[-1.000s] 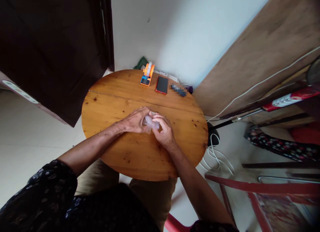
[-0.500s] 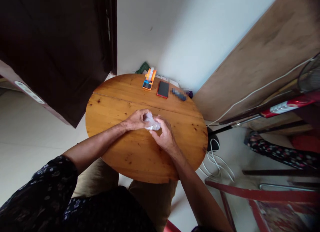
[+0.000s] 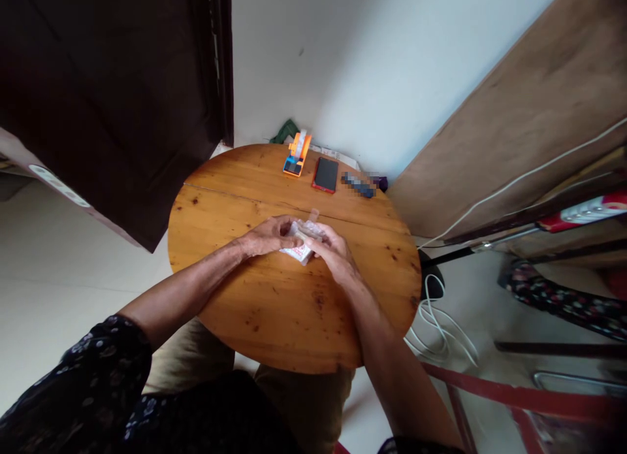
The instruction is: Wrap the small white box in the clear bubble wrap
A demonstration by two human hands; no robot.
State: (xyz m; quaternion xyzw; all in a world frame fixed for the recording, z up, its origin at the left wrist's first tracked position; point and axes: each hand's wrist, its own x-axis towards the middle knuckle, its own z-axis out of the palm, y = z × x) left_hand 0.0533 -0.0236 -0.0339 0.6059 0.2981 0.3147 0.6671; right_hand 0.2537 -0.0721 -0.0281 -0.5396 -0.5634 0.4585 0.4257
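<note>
On the round wooden table (image 3: pixel 274 310) both my hands meet over a small clear plastic packet (image 3: pixel 302 235) with something pale and reddish inside. My left hand (image 3: pixel 264 236) has its fingers pinched on the packet's left side. My right hand (image 3: pixel 333 251) grips its right side, fingers curled over the top. The packet rests low, at or just above the tabletop; most of it is hidden by my fingers.
At the table's far edge stand an orange and blue tape dispenser (image 3: pixel 296 159), a red-edged phone (image 3: pixel 326 174) and a small dark object (image 3: pixel 360 186). A dark door (image 3: pixel 108 95) is at the left. White cables (image 3: pixel 441 323) and red chair frames (image 3: pixel 514 395) lie at the right.
The packet has been flattened and lowered toward the tabletop between my hands, and its printed side now shows. The camera view has shifted slightly.
</note>
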